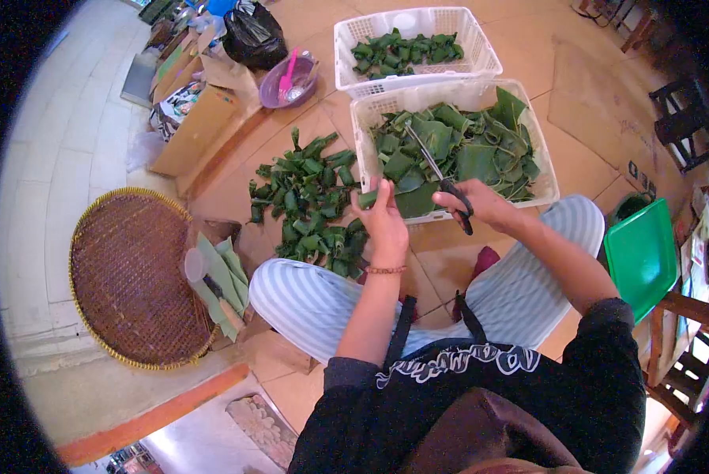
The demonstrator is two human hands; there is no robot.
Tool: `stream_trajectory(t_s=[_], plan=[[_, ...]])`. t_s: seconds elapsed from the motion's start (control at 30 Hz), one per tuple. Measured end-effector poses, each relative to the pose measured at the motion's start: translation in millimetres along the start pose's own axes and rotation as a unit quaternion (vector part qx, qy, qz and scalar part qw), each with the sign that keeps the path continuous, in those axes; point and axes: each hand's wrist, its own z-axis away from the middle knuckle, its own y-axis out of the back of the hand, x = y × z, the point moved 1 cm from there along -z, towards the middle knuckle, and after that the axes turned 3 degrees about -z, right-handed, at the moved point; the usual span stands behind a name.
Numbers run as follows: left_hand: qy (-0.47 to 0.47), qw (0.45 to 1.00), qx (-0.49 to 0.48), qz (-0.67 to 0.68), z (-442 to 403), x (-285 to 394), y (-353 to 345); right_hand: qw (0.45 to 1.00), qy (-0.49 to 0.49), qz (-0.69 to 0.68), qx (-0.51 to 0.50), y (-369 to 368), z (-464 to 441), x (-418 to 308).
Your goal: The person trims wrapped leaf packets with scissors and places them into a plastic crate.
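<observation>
The left grip (387,229), pinching a leaf roll (367,199), should sit clear of the scissors (450,188) the right grip (485,207) holds.

Your right hand (482,207) hides part of the scissors (427,152); your left hand (387,229) partly covers 1 green roll (367,199). You can't see inside the black bag (254,35); the bottom edge crops your brown cloth (488,430).

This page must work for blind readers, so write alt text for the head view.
A seated person's right hand holds scissors over a white crate of green leaves, the left hand raised beside it. Small leaf bundles lie heaped on the tiled floor, near a round woven tray.
</observation>
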Motion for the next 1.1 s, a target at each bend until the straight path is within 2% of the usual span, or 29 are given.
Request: stream_trajectory(t_s=[0.13,0.23,0.33,0.4,0.47,0.53,0.73,0.87,0.97,1.1], plan=[[0.059,0.997,-0.047,0.028,-13.3,-19.4,14.6,0.999,-0.012,0.03,0.007,3.2,-2.1,5.8],[0.136,0.988,-0.01,0.079,-15.9,-28.3,13.5,1.0,-0.022,0.0,0.008,0.6,-3.6,12.3],[0.105,0.993,-0.021,0.056,-17.1,-42.9,10.1,1.0,-0.013,-0.023,0.005,1.8,-3.8,12.0],[-0.011,0.983,-0.089,-0.157,-27.2,-62.2,23.7,0.999,-0.005,-0.034,0.011,3.2,-1.7,10.7],[-0.005,0.982,-0.094,-0.167,-30.4,-67.3,25.8,0.998,-0.002,-0.052,0.023,3.0,0.9,8.7],[0.122,0.991,-0.036,0.029,-25.9,-56.3,11.3,0.999,-0.002,-0.049,0.022,3.1,1.3,9.7],[0.078,0.991,-0.105,0.032,-23.8,-44.5,-13.4,0.995,-0.033,-0.091,0.022,2.0,2.0,13.9],[0.036,0.997,-0.064,-0.005,-36.7,-40.4,-21.4,0.99,-0.058,-0.128,0.021,5.3,7.1,13.7],[0.02,0.998,-0.06,-0.031,-48.5,-23.6,-19.6,0.992,-0.034,-0.113,0.035,5.2,10.4,9.6],[0.087,0.984,-0.155,0.013,-50.8,0.6,-26.1,0.999,-0.01,0.051,0.01,9.3,2.4,18.7]])
